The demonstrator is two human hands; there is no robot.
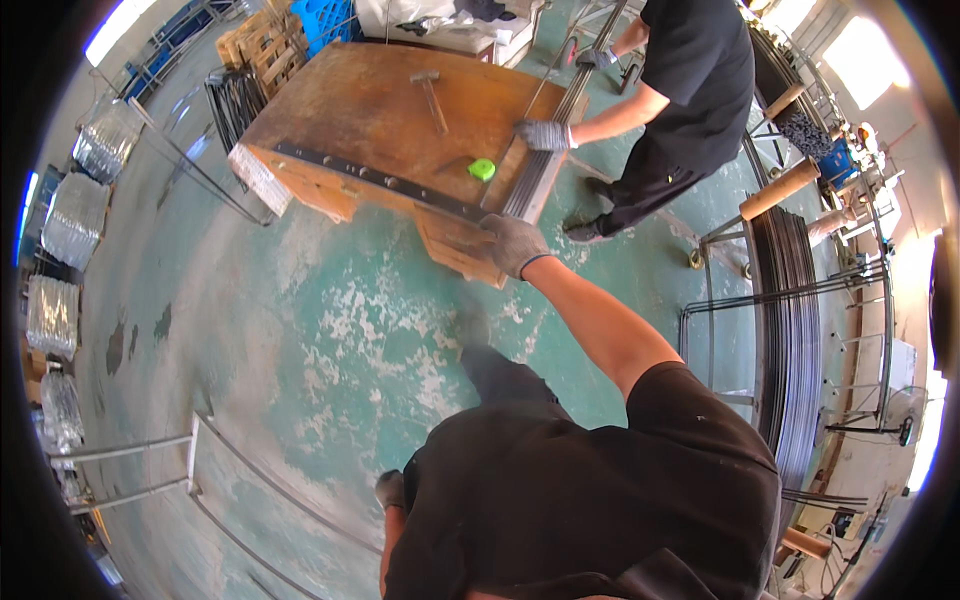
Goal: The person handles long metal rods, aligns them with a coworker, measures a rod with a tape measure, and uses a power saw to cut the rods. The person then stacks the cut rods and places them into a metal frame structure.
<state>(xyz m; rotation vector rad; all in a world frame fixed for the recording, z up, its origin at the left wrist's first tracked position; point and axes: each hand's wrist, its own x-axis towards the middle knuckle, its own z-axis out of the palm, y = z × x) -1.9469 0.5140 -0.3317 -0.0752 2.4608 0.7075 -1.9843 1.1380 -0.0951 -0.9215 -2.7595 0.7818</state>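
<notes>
My right hand [516, 244], in a light knitted work glove, reaches to the near right corner of a wooden workbench [337, 97]. Its fingers lie at the end of a dark metal strip [375, 178] with holes, which runs along the bench edge; whether they grip it is unclear. My left hand [390, 489], in a dark glove, hangs low beside my body, partly hidden, away from the bench. On the bench top are a hammer [431, 101] and a green tape measure [481, 169]. Long metal bars [538, 176] lie along the bench's right side.
A co-worker [697, 82] in dark clothes stands right of the bench, gloved hands on the bars. A rack of long dark rods [787, 322] stands at right. Metal frames [191, 457] stand at lower left, wrapped bundles [52, 315] at far left, and wooden pallets [262, 49] behind the bench.
</notes>
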